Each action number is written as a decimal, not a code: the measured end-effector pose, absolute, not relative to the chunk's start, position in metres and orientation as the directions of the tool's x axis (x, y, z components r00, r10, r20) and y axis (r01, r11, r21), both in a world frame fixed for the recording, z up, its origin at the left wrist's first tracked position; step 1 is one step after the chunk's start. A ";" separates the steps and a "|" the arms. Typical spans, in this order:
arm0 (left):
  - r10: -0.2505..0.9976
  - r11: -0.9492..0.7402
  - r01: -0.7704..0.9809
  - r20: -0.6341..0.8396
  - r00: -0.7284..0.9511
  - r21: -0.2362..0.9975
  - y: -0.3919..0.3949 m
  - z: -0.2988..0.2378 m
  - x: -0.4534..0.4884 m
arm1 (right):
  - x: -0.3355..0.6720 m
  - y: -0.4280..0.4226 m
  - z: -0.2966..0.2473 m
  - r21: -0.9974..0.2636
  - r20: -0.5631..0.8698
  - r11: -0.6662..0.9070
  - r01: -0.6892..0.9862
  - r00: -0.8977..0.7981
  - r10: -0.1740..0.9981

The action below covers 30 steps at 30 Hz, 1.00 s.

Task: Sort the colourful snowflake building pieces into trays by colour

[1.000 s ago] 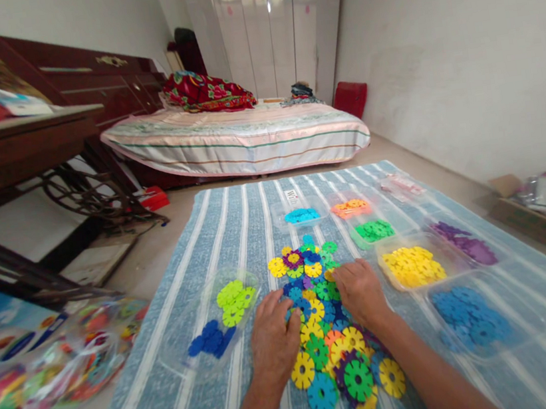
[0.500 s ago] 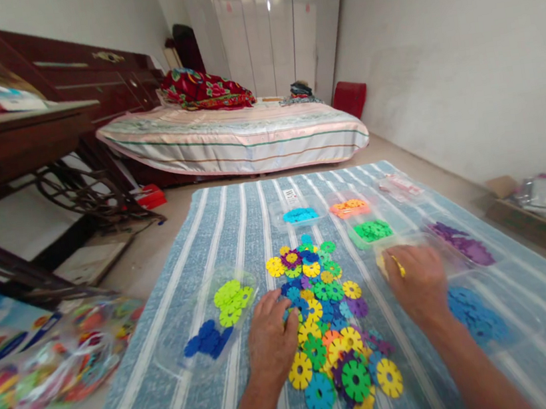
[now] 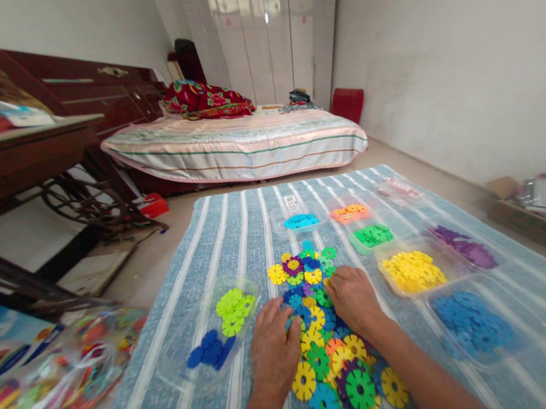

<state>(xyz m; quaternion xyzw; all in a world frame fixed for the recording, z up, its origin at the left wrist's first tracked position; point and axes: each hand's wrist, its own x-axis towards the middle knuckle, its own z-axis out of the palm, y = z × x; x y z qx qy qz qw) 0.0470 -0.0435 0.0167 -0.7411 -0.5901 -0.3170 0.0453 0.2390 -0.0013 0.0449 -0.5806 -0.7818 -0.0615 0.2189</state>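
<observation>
A loose pile of notched plastic discs (image 3: 318,359) in mixed colours runs down the middle of the cloth-covered table. My left hand (image 3: 275,342) rests at its left side, fingers and thumb apart, with fingertips touching discs. Over the upper right of the pile, my right hand (image 3: 356,297) has its fingers curled and pinched at a yellow notched disc (image 3: 329,282), mostly hidden by the fingertips. Right of that hand stands a clear tub of yellow discs (image 3: 412,271). Nearer me is a tub of blue discs (image 3: 472,322). A tray on the left holds lime-green discs (image 3: 235,310) and dark blue discs (image 3: 210,350).
Farther back are tubs of light blue discs (image 3: 301,221), orange discs (image 3: 349,213), green discs (image 3: 374,235) and purple discs (image 3: 462,246). Bags of colourful pieces (image 3: 83,370) lie left of the table. A bed (image 3: 245,144) stands beyond it.
My right hand has moved left from the tub of yellow discs to the pile, uncovering that tub. A yellow disc was at its fingers there. My left hand stays nearly in place.
</observation>
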 end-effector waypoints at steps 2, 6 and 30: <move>0.853 -0.291 0.903 0.514 0.095 0.316 -0.044 0.016 0.047 | 0.239 -0.002 0.043 -0.157 0.437 0.340 0.927 -0.243 0.866; 0.854 -0.295 0.900 0.511 0.098 0.321 -0.044 0.016 0.047 | 0.243 -0.003 0.042 -0.164 0.490 0.376 0.912 -0.255 0.834; 0.853 -0.291 0.890 0.517 0.074 0.352 -0.044 0.018 0.049 | 0.334 -0.017 0.097 -0.334 0.678 0.299 0.894 0.008 0.735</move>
